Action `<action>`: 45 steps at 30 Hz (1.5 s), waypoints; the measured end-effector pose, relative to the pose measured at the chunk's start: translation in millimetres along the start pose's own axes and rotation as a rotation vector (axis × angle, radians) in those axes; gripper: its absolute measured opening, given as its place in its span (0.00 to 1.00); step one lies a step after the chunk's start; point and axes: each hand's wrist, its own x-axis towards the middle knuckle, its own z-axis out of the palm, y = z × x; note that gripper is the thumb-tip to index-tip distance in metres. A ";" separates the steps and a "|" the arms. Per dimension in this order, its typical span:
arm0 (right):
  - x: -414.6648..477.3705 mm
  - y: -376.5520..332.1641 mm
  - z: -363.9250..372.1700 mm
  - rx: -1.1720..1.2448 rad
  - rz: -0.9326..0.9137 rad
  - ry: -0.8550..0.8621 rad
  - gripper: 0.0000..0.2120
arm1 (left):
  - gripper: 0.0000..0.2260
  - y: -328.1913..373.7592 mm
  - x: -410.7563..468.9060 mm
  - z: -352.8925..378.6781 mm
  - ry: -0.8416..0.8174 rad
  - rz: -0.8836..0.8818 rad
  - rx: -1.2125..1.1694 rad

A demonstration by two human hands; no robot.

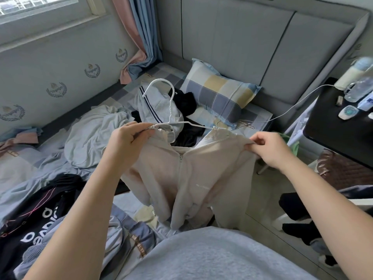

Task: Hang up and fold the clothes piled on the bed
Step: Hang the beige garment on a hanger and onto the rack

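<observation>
Beyond the person's grey top, the left hand grips the white hanger together with one shoulder of the beige zip jacket; the right hand pinches the other shoulder, above the bed's near edge. Half unzipped, the jacket may slide off the hanger's thin arm. Unsorted clothes litter it; a pillow lies by the headboard.

zip jacket: plain beige
hanger: white
pillow: checked grey-blue, yellow, white
striped garment: pale grey, navy stripes
lettered garment: black, white lettering, pink line
curtains: pink and blue
headboard: grey
table: black
</observation>
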 end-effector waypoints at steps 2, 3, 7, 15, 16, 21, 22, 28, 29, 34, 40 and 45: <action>1.1 -6.3 -3.6 0.040 -0.028 0.100 0.06 | 0.09 1.8 1.0 -0.1 -0.030 0.042 0.076; 1.4 -11.8 -5.6 0.062 -0.057 0.147 0.08 | 0.09 3.4 1.2 0.6 -0.061 0.078 0.142; -8.4 -48.2 -16.8 0.208 -0.278 0.193 0.11 | 0.09 11.4 -3.4 13.4 -0.123 0.111 0.258; -39.1 -77.3 -37.2 0.368 -0.434 -0.232 0.04 | 0.10 19.0 2.7 14.4 0.163 0.039 -0.092; -37.8 -77.2 -35.8 0.327 -0.414 -0.088 0.05 | 0.10 20.8 4.0 12.5 0.162 0.066 -0.120; -27.7 -77.8 -33.8 0.016 -0.342 -0.053 0.17 | 0.09 30.6 10.1 8.8 0.110 0.192 -0.130; -27.5 -78.1 -31.5 -0.022 -0.338 -0.095 0.13 | 0.08 33.0 10.7 9.5 0.087 0.205 -0.118; -31.4 -81.3 -10.3 0.247 -0.320 -0.051 0.11 | 0.07 47.5 11.3 15.1 -0.032 0.222 -0.009; -32.6 -83.9 -8.6 0.256 -0.343 0.015 0.11 | 0.07 47.9 11.8 16.2 -0.042 0.209 0.028; -55.3 -110.3 -10.1 0.445 -0.567 0.108 0.08 | 0.07 43.1 10.1 23.6 -0.043 0.133 0.223; -57.5 -109.6 -19.4 0.188 -0.613 0.042 0.11 | 0.07 49.7 6.1 21.6 0.040 0.157 0.007; -40.0 -90.3 -35.8 -0.151 -0.364 -0.084 0.07 | 0.07 48.0 5.1 12.7 0.091 0.217 -0.090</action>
